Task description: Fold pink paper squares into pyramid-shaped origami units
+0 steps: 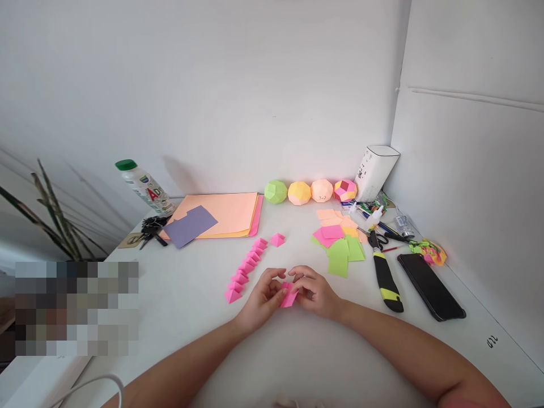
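Note:
Both of my hands meet over the white table point(191, 294), pinching one small pink folded paper piece point(289, 297) between them. My left hand point(262, 300) grips its left side with curled fingers. My right hand point(313, 292) closes on its right side. Just left of my hands runs a row of several finished pink folded units point(247, 267), with one more pink unit point(277, 239) lying apart behind them. To the right of my hands lies a loose pile of pink, green and orange paper squares point(339, 241).
Four paper balls point(310, 191) line the back wall beside a white box point(376, 170). A stack of orange sheets point(225, 214) with a purple card, keys and a bottle point(144, 186) sit at left. A utility knife point(386, 279), scissors and a phone point(430, 285) lie at right.

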The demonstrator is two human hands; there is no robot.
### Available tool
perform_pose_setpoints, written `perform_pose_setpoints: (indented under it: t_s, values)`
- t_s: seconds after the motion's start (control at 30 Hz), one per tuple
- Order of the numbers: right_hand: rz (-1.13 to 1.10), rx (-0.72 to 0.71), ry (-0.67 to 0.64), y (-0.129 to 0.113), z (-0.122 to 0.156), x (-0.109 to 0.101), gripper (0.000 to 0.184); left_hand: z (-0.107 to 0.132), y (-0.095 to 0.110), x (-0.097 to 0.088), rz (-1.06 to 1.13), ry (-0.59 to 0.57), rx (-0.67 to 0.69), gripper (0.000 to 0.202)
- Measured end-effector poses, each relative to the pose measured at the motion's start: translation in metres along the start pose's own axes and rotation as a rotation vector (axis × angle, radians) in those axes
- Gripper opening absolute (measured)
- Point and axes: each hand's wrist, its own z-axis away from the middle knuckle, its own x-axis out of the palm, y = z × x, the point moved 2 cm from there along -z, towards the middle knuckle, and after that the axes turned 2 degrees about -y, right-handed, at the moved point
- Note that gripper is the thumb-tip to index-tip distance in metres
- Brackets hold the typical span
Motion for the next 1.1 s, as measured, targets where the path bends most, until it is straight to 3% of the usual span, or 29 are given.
perform_pose_setpoints:
  t_s: [0.1, 0.23, 0.4, 0.47, 0.57, 0.8, 1.1]
  values:
    - [-0.027, 0.069, -0.024, -0.003, -0.001, -0.001, 0.005, 0.0, 0.006, -0.002, -0.039, 0.009, 0.04, 0.027]
    - [0.002, 0.148, -0.037, -0.007, -0.003, -0.003, 0.015, 0.001, 0.01, -0.003, -0.104, -0.07, 0.069, 0.035]
    - [-0.129, 0.288, -0.039, 0.0, 0.001, -0.003, 0.024, 0.001, -0.001, -0.001, 0.011, -0.021, -0.097, 0.03]
    - [-0.21, 0.363, -0.025, 0.005, 0.004, -0.003, 0.033, 0.0, -0.005, 0.0, 0.067, -0.004, -0.115, 0.031]
    - [-0.309, 0.435, -0.03, 0.01, 0.005, -0.003, 0.031, 0.0, -0.007, 0.001, 0.112, 0.003, -0.124, 0.034]
    - [-0.377, 0.435, -0.067, 0.01, 0.003, -0.004, 0.028, 0.001, -0.004, 0.001, 0.111, -0.054, -0.055, 0.05]
    - [-0.364, 0.456, -0.043, 0.013, 0.004, -0.004, 0.026, 0.002, -0.005, -0.002, 0.045, -0.049, -0.1, 0.039]
